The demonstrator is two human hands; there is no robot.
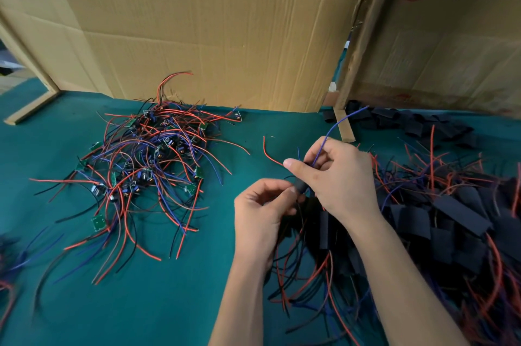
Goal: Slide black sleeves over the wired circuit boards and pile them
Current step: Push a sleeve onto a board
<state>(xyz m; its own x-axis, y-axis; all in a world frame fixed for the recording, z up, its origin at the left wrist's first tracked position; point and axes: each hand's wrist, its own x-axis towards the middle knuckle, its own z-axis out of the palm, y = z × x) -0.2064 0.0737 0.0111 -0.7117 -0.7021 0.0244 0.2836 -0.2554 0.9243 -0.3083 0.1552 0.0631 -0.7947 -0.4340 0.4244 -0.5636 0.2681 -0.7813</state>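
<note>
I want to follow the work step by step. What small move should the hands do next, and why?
Probably draw the black sleeve further along the wires. The left hand pinches the sleeve, and the right hand grips a blue wire above it. The board itself is hidden between the fingers, so how far the sleeve has gone cannot be told. The sleeved pile lies to the right.

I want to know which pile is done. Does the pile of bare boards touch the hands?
Apart. The head view shows green cloth between the bare-board pile and both hands, left hand, right hand.
</note>
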